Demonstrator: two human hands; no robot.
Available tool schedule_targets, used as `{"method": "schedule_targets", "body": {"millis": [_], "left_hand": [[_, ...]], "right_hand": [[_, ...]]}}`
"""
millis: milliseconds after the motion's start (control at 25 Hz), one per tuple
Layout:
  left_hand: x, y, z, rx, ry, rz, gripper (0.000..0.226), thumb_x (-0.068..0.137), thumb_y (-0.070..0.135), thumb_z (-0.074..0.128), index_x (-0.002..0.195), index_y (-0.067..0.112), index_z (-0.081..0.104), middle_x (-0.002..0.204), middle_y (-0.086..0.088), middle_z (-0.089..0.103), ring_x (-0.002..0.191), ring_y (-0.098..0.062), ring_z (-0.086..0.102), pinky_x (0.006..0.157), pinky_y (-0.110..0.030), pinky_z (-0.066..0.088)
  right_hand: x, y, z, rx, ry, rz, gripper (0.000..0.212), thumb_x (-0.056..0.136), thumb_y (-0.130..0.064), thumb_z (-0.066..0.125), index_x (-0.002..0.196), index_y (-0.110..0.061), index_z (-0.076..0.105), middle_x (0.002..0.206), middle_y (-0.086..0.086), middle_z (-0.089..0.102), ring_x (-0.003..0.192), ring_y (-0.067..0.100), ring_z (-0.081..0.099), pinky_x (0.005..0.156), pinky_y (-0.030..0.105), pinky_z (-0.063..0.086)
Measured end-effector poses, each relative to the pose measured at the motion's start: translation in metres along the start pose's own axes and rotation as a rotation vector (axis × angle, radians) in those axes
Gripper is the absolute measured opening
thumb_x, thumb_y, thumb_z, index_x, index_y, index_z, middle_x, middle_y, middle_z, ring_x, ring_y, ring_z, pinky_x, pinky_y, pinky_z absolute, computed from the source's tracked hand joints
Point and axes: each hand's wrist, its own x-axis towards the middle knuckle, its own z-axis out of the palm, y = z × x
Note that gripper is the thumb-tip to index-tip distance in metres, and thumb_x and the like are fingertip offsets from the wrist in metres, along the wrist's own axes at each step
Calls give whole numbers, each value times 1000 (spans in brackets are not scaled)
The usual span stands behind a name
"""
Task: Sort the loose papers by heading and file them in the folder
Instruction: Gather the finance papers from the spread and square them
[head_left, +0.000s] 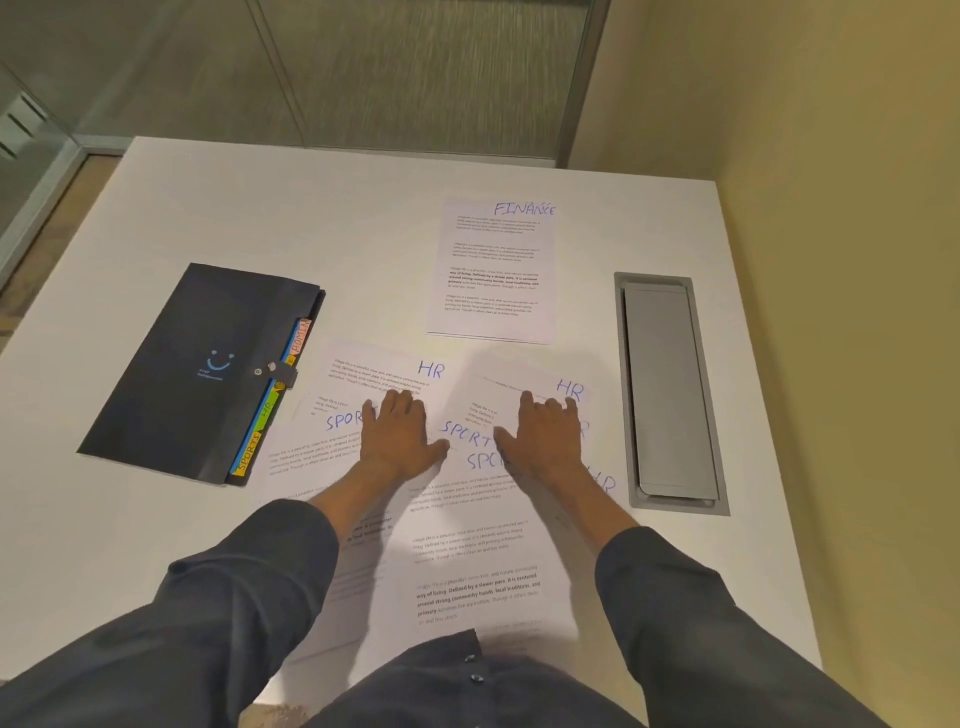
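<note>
Loose papers (467, 519) under flat left hand (397, 434) and right hand (543, 441), folder (197, 374) alongside, FINANCE sheet (493, 270) beyond

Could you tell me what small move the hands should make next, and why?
Probably slide one HR sheet out with the left hand: HR and SPORTS pages still overlap under both flat hands, with only FINANCE set apart.
</note>
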Motion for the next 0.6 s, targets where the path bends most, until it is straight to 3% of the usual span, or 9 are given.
{"method": "schedule_targets", "body": {"millis": [120, 280, 440, 600], "left_hand": [[17, 14, -6, -8, 46, -44, 69, 83, 62, 51, 127, 8, 47, 137, -11, 44, 133, -27, 31, 112, -52, 19], [42, 32, -5, 52, -34, 47, 80, 85, 66, 45, 141, 10, 34, 152, -16, 22, 143, -32, 13, 114, -57, 14], [59, 49, -1, -48, 13, 58, 82, 82, 67, 48, 137, 7, 37, 153, -13, 20, 145, -31, 7, 113, -59, 12], [71, 53, 0, -179, -16, -25, 106, 77, 65, 60, 149, 3, 13, 155, -11, 15, 145, -29, 6, 113, -58, 12]], "right_hand": [[-6, 4, 7, -14, -1, -3, 69, 97, -57, 37, 147, -10, 32, 150, 11, 41, 139, 31, 37, 120, 51, 13], [-19, 10, 24, 32, -26, -22, 72, 97, -56, 36, 151, -11, 25, 162, 11, 17, 147, 30, 20, 121, 50, 9], [-19, 16, 28, 117, -24, -19, 74, 96, -55, 39, 154, -12, 19, 163, 8, 16, 149, 27, 18, 121, 48, 10], [-21, 17, 27, 157, -17, -29, 75, 97, -52, 39, 156, -12, 13, 164, 5, 16, 150, 25, 15, 121, 46, 7]]}}
